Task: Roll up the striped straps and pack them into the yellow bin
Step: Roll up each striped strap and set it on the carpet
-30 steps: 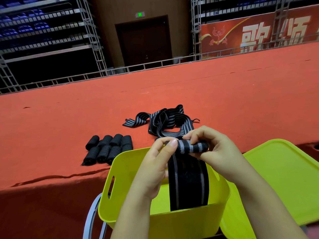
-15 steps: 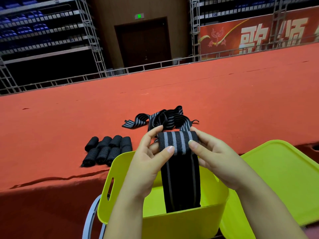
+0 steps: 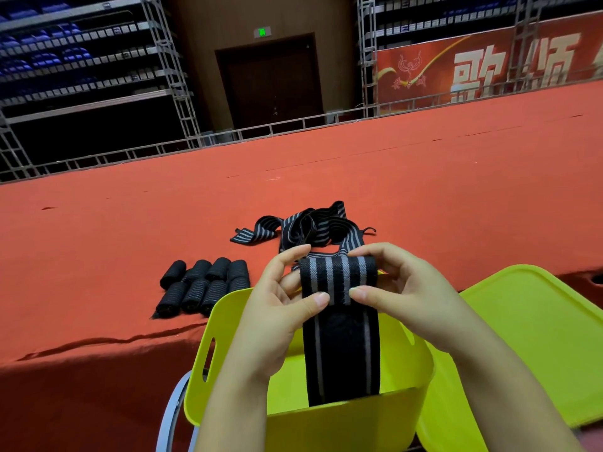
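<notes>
Both hands up over the yellow bin (image 3: 329,422), working one striped strap (image 3: 339,347). Left hand (image 3: 280,305): thumb tip pressed on the strap's front face at its left edge, index finger raised behind the top fold, other fingers curled behind the fabric, so it pinches the strap. Right hand (image 3: 408,288): thumb tip on the front face at the right edge, level w/ the left thumb; fingers curled over the top of the fold, gripping it. Between the two thumbs the strap's end is folded over, grey stripes facing up. Below the thumbs the strap hangs straight down into the bin; its lower end is hidden behind the bin's near wall. Behind the fingers the strap runs back to a loose pile of straps (image 3: 310,226) on the red tabletop (image 3: 456,190).

Left of the left-hand fingers, on the same red surface: rolled straps (image 3: 205,285), lying side by side in two rows, touching each other, just beyond the bin's far left rim. Right of the right wrist: yellow lid (image 3: 528,347), flat, beside the bin. Bin has a handle slot in its left wall.
</notes>
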Tool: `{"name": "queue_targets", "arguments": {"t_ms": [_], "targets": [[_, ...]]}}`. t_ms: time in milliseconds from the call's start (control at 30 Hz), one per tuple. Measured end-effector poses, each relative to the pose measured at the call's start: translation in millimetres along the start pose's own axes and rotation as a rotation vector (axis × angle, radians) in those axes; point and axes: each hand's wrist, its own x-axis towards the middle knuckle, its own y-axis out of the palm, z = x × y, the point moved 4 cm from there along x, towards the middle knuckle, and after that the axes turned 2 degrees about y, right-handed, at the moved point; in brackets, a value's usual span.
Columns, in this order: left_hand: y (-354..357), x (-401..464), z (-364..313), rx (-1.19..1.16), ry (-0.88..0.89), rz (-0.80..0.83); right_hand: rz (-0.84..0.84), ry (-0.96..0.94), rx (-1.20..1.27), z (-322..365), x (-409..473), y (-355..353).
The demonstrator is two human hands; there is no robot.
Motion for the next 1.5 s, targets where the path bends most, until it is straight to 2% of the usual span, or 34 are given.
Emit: {"name": "queue_targets", "arguments": {"t_ms": [333, 433, 667, 833, 900, 1033, 1100, 1233, 1500], "targets": [[-4, -4, 9, 0.069, -0.206, 0.076, -0.17, -0.17, 0.001, 9, 0, 0], [-3, -2, 8, 0.048, -0.205, 0.053, -0.194, -0.228, -0.012, 13, 0, 3], [4, 1, 5, 0.043, -0.083, -0.055, -0.176, -0.377, -0.104, 10, 1, 8], [5, 0, 6, 0.017, -0.081, -0.115, -0.174, -0.342, -0.152, 5, 2, 7], [3, 0, 8, 0.021, -0.081, -0.122, -0.136, -0.271, -0.154, 2, 3, 5], [-2, 0, 6, -0.006, -0.035, -0.12, 0.027, -0.043, 0.061, -1, -1, 7], [-2, 0, 5, -0.014, -0.01, -0.104, 0.025, 0.019, 0.172, -1, -2, 7], [-1, -1, 0, -0.019, 0.015, -0.071, 0.015, 0.138, 0.191, -6, 0, 10], [-2, -1, -1, 0.015, -0.027, 0.026, -0.006, 0.063, 0.254, -7, -1, 5]]}}
